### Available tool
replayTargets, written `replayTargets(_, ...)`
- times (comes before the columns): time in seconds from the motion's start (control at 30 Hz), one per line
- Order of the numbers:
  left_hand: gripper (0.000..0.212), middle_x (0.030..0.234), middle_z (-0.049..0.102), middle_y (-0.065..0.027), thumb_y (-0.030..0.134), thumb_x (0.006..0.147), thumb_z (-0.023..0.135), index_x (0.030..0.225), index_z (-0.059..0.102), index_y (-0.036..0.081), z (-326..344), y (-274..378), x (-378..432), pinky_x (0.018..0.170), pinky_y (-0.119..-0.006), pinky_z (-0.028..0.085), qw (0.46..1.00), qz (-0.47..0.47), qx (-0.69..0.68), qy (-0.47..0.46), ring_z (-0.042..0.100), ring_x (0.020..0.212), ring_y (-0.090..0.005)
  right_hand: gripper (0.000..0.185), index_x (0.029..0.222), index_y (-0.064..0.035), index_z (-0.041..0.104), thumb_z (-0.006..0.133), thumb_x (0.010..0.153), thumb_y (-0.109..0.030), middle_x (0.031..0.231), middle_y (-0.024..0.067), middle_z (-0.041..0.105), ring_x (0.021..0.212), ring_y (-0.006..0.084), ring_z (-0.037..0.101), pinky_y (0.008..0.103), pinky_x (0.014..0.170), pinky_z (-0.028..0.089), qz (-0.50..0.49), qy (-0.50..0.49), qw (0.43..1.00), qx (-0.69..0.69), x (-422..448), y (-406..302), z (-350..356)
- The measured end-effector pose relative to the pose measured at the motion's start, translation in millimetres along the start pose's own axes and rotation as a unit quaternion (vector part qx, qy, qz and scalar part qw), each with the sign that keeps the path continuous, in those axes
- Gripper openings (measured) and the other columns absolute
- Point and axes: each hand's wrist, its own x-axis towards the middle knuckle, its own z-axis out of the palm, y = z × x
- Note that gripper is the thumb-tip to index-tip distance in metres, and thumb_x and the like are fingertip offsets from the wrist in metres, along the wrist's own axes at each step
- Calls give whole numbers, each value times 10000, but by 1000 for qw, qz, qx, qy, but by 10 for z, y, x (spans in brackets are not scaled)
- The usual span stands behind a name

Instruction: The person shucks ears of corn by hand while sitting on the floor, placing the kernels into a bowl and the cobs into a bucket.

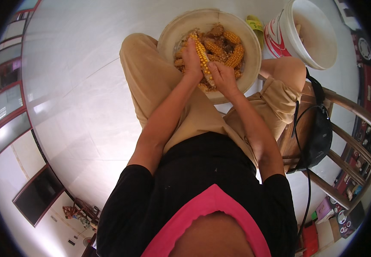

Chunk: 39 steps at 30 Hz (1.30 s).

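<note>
A partly shelled ear of dried corn [201, 51] slants over a round basin [251, 75] between my knees. My left hand [192, 61] lies along its left side and supports it, with the fingers toward the upper end. Around the lower end, my right hand [222, 74] is closed, its thumb against the kernels. A pale strip of bare cob shows on the ear's right side. Below in the basin are more yellow ears [235, 56], along with loose kernels and brownish pieces that are hard to make out.
A white bucket [314, 35] with red markings stands at upper right, a few pale cobs inside. Between it and the basin is a yellow-green slipper [254, 25]. To my right, a wooden chair [349, 141] carries a black bag [315, 141] with a cable [308, 192].
</note>
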Motion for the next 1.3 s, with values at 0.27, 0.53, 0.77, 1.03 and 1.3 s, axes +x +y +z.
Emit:
replayTargets(0.27, 364, 591, 339, 20, 383, 827, 401, 620, 381, 84, -118, -224, 186, 500, -269, 273, 997, 35, 66, -8, 304, 551, -81, 325, 632, 33, 468, 434, 822, -228, 493, 61, 377, 492, 98, 322, 289, 455, 321, 39, 40, 995, 88, 11, 216, 68)
replayTargets(0.53, 377, 597, 355, 13, 389, 818, 415, 636, 417, 60, -84, -247, 192, 515, -276, 290, 995, 66, 70, -6, 310, 566, -86, 333, 666, 33, 472, 433, 815, -262, 517, 41, 391, 500, 113, 368, 297, 473, 325, 112, 56, 978, 167, 32, 140, 105)
replayTargets(0.77, 383, 602, 364, 3, 384, 814, 425, 643, 428, 42, -96, -256, 169, 523, -278, 295, 991, 74, 107, -16, 313, 573, -93, 346, 718, 25, 509, 435, 817, -298, 535, 44, 415, 505, 120, 381, 290, 480, 338, 45, 42, 998, 24, 22, 239, 54)
replayTargets(1.03, 383, 589, 336, 11, 387, 818, 422, 644, 412, 45, -95, -153, 196, 531, -277, 290, 997, 47, 59, 28, 304, 567, -96, 364, 751, 28, 537, 428, 824, -311, 572, 51, 469, 528, 113, 403, 281, 500, 351, 132, -56, 987, 76, 4, 50, -83)
replayTargets(1.3, 353, 590, 355, 7, 362, 824, 418, 633, 403, 65, -44, -120, 131, 517, -286, 294, 1000, -1, 13, 5, 328, 553, -102, 393, 792, 20, 547, 418, 827, -349, 613, 41, 509, 536, 136, 458, 287, 502, 375, 199, -42, 963, 175, -7, 148, -62)
